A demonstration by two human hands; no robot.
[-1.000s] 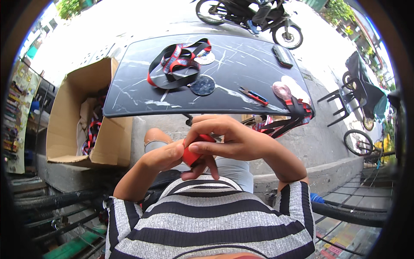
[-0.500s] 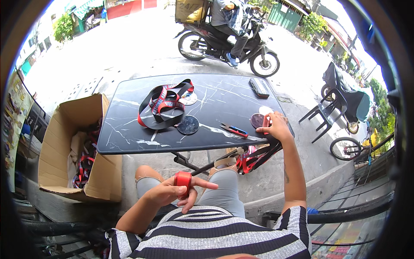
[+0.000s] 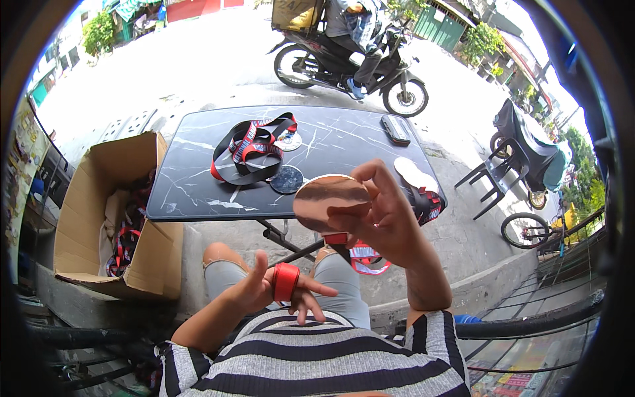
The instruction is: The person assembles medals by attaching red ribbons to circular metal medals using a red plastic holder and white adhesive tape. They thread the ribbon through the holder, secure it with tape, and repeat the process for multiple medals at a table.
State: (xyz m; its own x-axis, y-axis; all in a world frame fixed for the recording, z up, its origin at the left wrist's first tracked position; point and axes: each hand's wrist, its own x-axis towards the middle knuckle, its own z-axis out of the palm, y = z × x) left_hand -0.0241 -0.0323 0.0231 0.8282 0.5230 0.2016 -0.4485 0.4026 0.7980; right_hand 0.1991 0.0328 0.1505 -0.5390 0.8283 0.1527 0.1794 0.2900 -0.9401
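Our right hand (image 3: 391,221) pinches shiny disc (image 3: 327,195) at right edge; left hand (image 3: 254,290) spread, ribbon (image 3: 286,281) around fingers. We'd keep fingertips off face.

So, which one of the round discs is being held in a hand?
The shiny disc, gripped in the right hand. The dark disc, the pale disc by the lanyard and the white discs lie on the table.

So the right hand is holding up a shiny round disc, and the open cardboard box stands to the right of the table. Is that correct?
Not the box's side: the head view shows the open cardboard box to the left of the table. The right hand is holding up the shiny round disc.
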